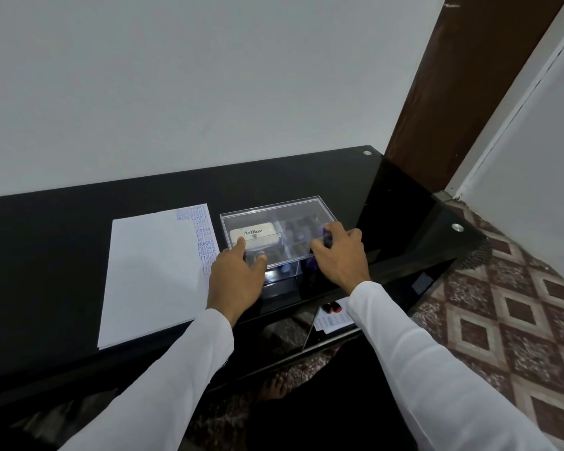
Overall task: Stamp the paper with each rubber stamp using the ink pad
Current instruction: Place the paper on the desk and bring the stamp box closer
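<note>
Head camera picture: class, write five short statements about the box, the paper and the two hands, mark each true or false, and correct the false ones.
1. The clear plastic box has its lid on. True.
2. The paper lies to the right of the box. False: it lies to the left of it.
3. Stamped words run down the paper's right edge. True.
4. The left hand presses on the paper. False: its fingers rest on the box lid, over the Artline ink pad.
5. The right hand holds a stamp above the paper. False: it grips the box's near right edge.
</note>
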Motion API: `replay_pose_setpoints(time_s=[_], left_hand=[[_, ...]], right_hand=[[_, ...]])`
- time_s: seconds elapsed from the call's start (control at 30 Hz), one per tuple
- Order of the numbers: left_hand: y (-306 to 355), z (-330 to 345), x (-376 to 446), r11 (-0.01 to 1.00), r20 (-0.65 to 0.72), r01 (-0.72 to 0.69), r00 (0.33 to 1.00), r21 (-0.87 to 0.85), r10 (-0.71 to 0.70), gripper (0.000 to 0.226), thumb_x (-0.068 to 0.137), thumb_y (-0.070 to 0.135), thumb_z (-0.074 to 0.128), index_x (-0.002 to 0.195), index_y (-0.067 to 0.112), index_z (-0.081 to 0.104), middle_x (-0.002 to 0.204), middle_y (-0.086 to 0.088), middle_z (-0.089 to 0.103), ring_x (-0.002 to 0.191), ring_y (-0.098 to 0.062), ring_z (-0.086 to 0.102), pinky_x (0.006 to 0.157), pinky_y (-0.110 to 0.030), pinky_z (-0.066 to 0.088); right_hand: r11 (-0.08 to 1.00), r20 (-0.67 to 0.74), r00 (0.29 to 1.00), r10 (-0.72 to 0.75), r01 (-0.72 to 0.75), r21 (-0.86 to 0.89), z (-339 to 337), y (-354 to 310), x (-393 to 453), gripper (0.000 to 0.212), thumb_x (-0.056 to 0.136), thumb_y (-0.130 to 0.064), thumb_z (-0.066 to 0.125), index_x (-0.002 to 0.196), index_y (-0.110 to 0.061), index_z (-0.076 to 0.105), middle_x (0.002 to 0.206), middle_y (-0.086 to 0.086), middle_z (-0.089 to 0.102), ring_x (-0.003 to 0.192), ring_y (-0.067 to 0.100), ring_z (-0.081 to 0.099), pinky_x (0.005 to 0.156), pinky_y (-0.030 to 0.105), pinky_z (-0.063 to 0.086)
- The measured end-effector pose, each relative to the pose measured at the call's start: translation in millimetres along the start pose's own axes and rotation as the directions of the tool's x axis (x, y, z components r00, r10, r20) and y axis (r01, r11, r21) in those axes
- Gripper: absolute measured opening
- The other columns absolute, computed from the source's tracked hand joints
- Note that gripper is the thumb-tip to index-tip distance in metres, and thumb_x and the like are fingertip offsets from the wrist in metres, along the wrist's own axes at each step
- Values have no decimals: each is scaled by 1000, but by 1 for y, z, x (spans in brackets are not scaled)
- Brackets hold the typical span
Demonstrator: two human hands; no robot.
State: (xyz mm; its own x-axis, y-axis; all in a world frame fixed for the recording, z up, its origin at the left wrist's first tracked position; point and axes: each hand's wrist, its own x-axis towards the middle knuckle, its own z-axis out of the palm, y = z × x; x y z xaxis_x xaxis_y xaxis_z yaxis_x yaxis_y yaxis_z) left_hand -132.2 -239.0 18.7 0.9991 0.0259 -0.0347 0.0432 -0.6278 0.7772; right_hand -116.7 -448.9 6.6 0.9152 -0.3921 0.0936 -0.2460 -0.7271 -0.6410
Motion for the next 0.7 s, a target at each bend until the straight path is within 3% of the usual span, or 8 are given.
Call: replay_pose_setpoints(time_s=[0.47,0.7], left_hand=[[3,1,-18,1000,-22,5,1000,4,-5,68,97,45,63,155,18,40,150,-11,51,137,-30,48,113,-40,39],[1,0,-16,1000,-38,-15,999,10,16,67,93,45,68,150,18,46,145,-9,48,132,-28,49,107,-36,43]], right_hand=[[1000,-43,999,-2,2,20,-4,9,-17,35,86,-50,59,115,-34,47,114,-2,30,100,26,52,83,28,43],[998,-41,999,-15,17,57,-5,11,-14,38,83,-49,61,117,-34,50,117,-1,33,104,25,49,87,30,46]])
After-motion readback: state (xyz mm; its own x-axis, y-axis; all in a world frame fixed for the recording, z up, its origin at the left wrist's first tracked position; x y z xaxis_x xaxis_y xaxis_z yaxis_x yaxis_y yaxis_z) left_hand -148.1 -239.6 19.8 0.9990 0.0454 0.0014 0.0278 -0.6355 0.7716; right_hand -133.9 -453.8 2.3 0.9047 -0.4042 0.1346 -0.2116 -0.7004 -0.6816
